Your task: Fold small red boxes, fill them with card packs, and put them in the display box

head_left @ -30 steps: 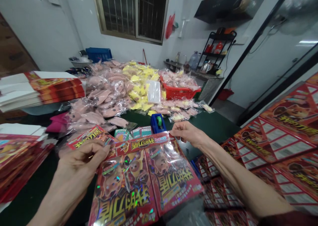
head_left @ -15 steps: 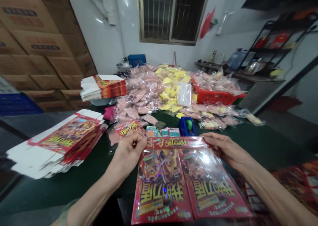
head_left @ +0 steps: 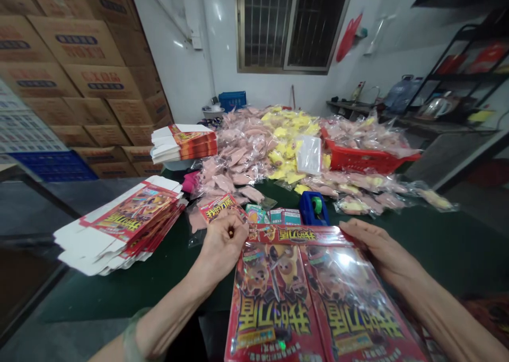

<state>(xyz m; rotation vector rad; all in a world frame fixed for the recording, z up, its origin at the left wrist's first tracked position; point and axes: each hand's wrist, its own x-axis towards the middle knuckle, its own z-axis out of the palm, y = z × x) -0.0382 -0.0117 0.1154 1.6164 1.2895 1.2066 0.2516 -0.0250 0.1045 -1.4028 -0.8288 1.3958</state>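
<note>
Both my hands hold a glossy red printed packaging sheet (head_left: 302, 298) with two matching cartoon panels and large yellow lettering, under shiny transparent film. My left hand (head_left: 220, 248) grips its top left corner, and a small dark-tipped object shows between the fingers. My right hand (head_left: 377, 250) lies over the top right corner, with the fingers curled on the edge. The sheet's lower end runs out of the bottom of the picture. Just beyond its top edge lie small teal printed cards (head_left: 278, 216) and a smaller red printed card (head_left: 218, 207).
A blue tape dispenser (head_left: 312, 208) stands on the green tabletop (head_left: 99, 293) near a large heap of pink and yellow bagged items (head_left: 270, 150). A red basket (head_left: 369, 160) sits to the right. Stacks of flat red-printed cartons (head_left: 127, 227) lie at left, before stacked cardboard boxes (head_left: 75, 70).
My view has swung left, bringing the stacked cardboard boxes in and moving the cartons on the right out. The sheet sits lower in the picture, still held by both hands.
</note>
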